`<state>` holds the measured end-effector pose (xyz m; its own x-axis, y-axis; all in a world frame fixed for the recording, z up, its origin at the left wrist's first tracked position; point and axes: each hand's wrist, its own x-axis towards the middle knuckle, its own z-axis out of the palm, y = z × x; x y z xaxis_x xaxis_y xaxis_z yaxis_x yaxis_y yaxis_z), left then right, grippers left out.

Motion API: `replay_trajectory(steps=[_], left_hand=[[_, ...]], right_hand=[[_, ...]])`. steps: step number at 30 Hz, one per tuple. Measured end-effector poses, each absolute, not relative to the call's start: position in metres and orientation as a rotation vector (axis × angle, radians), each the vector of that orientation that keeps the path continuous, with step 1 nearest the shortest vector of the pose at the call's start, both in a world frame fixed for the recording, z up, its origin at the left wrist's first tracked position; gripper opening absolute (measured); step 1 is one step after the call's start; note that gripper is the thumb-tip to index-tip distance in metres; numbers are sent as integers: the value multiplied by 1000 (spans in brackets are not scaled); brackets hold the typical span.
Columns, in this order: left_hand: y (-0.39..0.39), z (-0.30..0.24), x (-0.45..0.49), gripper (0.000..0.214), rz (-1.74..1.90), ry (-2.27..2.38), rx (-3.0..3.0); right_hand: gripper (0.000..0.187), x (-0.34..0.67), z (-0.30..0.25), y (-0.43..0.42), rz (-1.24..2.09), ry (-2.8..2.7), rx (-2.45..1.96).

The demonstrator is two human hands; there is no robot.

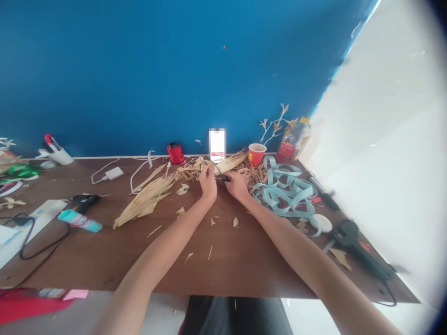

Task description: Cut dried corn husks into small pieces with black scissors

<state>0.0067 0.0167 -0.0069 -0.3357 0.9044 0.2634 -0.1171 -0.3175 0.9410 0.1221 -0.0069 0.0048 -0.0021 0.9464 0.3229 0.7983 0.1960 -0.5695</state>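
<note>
My right hand [236, 184] grips a pair of scissors [226, 178] with dark handles, blades pointing up and left toward the other hand. My left hand [208, 179] is closed in a pinch, close to the blade tips; the small piece between its fingers is too small to make out. Around both hands lie dried corn husks [146, 197], with a long bundle on the left and a heap of scraps [193, 168] behind. Small cut husk pieces [235, 222] are scattered on the brown table [167, 260] between my forearms.
A lit phone [217, 144] leans on the blue wall. Right of it are a red paper cup [256, 154] with a flower stem, a bottle [292, 139], tangled blue ribbon [289, 186] and a glue gun [359, 246]. Leftward are a red spool [175, 153], a charger [114, 173] and a blue roll [80, 220].
</note>
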Motion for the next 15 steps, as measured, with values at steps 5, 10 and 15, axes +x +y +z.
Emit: replay_trajectory(steps=[5,10,15], left_hand=[[18,-9,7,22,1754,1163,1072],[14,-4,9,31,1727,1094,1093],[12,-1,9,32,1697,1060,1167]], right_hand=[[30,122,6,-7,274,-1804,-1666],[25,123,7,-6,349,-1743,-1584],[27,122,5,-5,404,-1702,-1544]])
